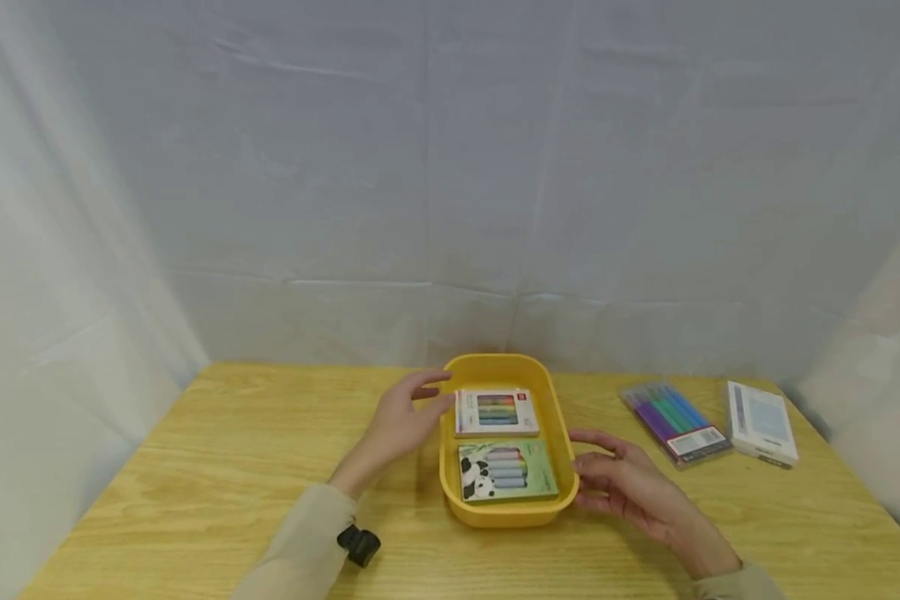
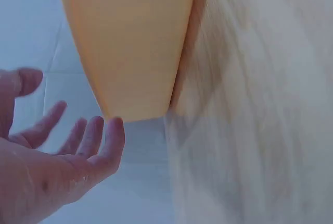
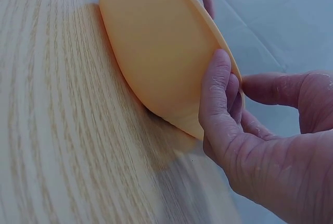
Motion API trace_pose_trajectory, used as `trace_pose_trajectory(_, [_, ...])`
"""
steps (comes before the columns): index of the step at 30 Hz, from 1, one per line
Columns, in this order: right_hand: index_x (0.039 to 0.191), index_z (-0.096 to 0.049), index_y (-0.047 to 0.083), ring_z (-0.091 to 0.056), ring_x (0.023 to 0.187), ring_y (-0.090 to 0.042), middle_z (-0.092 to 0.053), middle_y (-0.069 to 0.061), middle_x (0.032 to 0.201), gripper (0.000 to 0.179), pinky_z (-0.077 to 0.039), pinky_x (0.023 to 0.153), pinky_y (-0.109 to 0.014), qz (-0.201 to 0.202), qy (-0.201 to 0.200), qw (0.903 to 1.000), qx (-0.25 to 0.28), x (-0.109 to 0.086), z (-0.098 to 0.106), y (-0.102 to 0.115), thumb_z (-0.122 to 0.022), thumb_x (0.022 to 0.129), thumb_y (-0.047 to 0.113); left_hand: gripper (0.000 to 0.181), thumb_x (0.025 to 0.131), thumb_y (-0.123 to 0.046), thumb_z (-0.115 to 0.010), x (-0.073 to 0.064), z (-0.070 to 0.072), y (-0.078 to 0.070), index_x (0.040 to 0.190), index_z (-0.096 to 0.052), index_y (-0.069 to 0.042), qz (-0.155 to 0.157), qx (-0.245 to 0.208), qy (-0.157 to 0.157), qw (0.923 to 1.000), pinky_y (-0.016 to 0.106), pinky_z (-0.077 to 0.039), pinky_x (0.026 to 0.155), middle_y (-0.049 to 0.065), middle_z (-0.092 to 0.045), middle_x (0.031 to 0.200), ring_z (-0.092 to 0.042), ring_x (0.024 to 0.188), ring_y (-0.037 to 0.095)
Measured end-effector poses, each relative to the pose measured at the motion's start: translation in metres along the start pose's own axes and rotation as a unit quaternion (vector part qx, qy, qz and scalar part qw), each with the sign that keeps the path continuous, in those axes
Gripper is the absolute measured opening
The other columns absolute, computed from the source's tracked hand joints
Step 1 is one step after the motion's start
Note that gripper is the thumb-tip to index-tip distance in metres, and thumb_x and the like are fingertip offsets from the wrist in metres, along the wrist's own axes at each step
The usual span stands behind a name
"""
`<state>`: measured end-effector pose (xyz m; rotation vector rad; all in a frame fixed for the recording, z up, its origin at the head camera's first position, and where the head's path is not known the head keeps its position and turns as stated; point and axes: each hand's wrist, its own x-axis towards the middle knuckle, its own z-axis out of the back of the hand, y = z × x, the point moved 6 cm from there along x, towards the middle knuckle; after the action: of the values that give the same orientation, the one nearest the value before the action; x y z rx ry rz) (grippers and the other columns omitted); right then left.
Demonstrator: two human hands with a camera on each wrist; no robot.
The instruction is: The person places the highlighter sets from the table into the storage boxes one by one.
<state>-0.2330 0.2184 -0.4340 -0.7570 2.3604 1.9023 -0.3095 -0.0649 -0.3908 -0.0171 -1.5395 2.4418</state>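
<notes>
A yellow plastic bin [image 1: 504, 514] stands on the table, holding two flat boxes. The far one is a white box [image 1: 497, 412] with coloured sticks pictured on it; nearer lies a green box [image 1: 507, 471] with a panda picture. My right hand [image 1: 633, 483] is at the bin's right side near its front corner. In the right wrist view its thumb [image 3: 270, 88] meets the rim while the fingers [image 3: 218, 94] press the outer wall. Beside the left rim, my left hand [image 1: 401, 421] has loosely bent, spread fingers; whether a fingertip touches the rim is hard to tell.
To the right lies a clear pack of coloured pens [image 1: 675, 422], purple through green to blue. Next to it is a white box [image 1: 762, 423] near the table's right edge. A pale sheet [image 1: 330, 183] hangs behind the wooden table [image 1: 217, 467].
</notes>
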Motion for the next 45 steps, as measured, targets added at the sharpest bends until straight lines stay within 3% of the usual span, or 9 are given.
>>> trace_pose_trajectory(3, [0.158,-0.021,0.001,-0.073,0.096,-0.017,-0.075,-0.002,0.107,0.071,-0.062,0.081,-0.029,-0.002,-0.001,1.0,0.001,0.001,0.0,0.0,-0.061,0.1,0.013,0.044,0.101,-0.023,-0.063,-0.004,0.002,0.008,0.142,-0.059,-0.009,0.051,-0.103,-0.006,0.9933,0.045,-0.058,0.097,0.014,-0.055,0.149,-0.06,0.13,0.035])
trace_pose_trajectory(7, [0.158,-0.021,0.001,-0.073,0.096,-0.017,-0.075,-0.002,0.107,0.072,-0.062,0.081,-0.03,-0.002,-0.005,1.0,-0.001,0.001,0.001,0.0,-0.062,0.1,0.014,0.046,0.102,-0.021,-0.058,-0.009,0.0,0.019,0.146,-0.054,-0.005,0.122,-0.218,0.007,0.9682,0.043,-0.059,0.096,0.019,-0.055,0.147,-0.061,0.128,0.034])
trace_pose_trajectory(10, [0.158,-0.021,0.0,-0.073,0.096,-0.017,-0.075,-0.002,0.108,0.073,-0.062,0.082,-0.031,-0.002,-0.007,1.0,-0.004,0.001,0.001,0.0,-0.062,0.099,0.013,0.049,0.103,-0.021,-0.056,-0.014,-0.003,0.025,0.148,-0.051,-0.003,0.164,-0.267,0.017,0.9496,0.042,-0.06,0.093,0.021,-0.055,0.146,-0.062,0.126,0.032])
trace_pose_trajectory(14, [0.158,-0.02,0.0,-0.073,0.095,-0.018,-0.075,-0.003,0.109,0.074,-0.062,0.082,-0.031,-0.002,-0.009,1.0,-0.003,0.001,0.0,0.0,-0.063,0.099,0.012,0.052,0.103,-0.022,-0.055,-0.019,-0.006,0.031,0.15,-0.047,-0.002,0.192,-0.295,0.031,0.9353,0.036,-0.062,0.085,0.022,-0.057,0.142,-0.065,0.119,0.028])
trace_pose_trajectory(17, [0.158,-0.019,0.0,-0.073,0.095,-0.017,-0.075,-0.002,0.107,0.074,-0.062,0.082,-0.031,-0.002,-0.007,1.0,0.0,0.001,0.0,0.0,-0.062,0.099,0.012,0.053,0.102,-0.023,-0.055,-0.02,-0.009,0.035,0.15,-0.045,-0.003,0.199,-0.298,0.05,0.9323,0.032,-0.061,0.079,0.022,-0.06,0.137,-0.067,0.111,0.024])
trace_pose_trajectory(24, [0.158,-0.019,0.0,-0.073,0.096,-0.017,-0.073,-0.001,0.104,0.074,-0.062,0.081,-0.031,-0.004,-0.003,1.0,0.004,0.001,0.0,0.0,-0.062,0.099,0.012,0.059,0.1,-0.022,-0.058,-0.021,-0.016,0.038,0.156,-0.039,-0.014,0.203,-0.278,0.093,0.934,0.029,-0.058,0.07,0.021,-0.062,0.133,-0.067,0.099,0.02])
trace_pose_trajectory(36, [0.159,-0.02,0.002,-0.073,0.096,-0.017,-0.074,-0.002,0.106,0.074,-0.062,0.081,-0.03,-0.005,-0.004,1.0,0.0,0.001,0.0,0.0,-0.062,0.099,0.013,0.061,0.097,-0.012,-0.061,-0.021,-0.018,0.039,0.155,-0.042,-0.016,0.218,-0.288,0.065,0.9302,0.027,-0.055,0.063,0.018,-0.065,0.121,-0.064,0.09,0.018])
trace_pose_trajectory(40, [0.158,-0.024,0.002,-0.073,0.097,-0.018,-0.073,-0.003,0.108,0.072,-0.062,0.082,-0.032,-0.001,-0.018,0.9992,-0.037,0.001,0.002,0.0,-0.063,0.099,0.016,0.061,0.097,-0.012,-0.061,-0.021,-0.019,0.039,0.154,-0.043,-0.016,0.218,-0.291,0.064,0.9295,0.027,-0.055,0.063,0.019,-0.064,0.125,-0.064,0.091,0.019])
trace_pose_trajectory(45, [0.157,-0.031,0.004,-0.072,0.094,-0.02,-0.065,-0.006,0.107,0.07,-0.063,0.082,-0.04,0.026,-0.05,0.9883,-0.142,0.001,0.007,0.004,-0.065,0.098,0.019,0.061,0.097,-0.012,-0.061,-0.02,-0.02,0.04,0.154,-0.043,-0.017,0.216,-0.297,0.064,0.9279,0.027,-0.055,0.064,0.02,-0.064,0.126,-0.064,0.092,0.019])
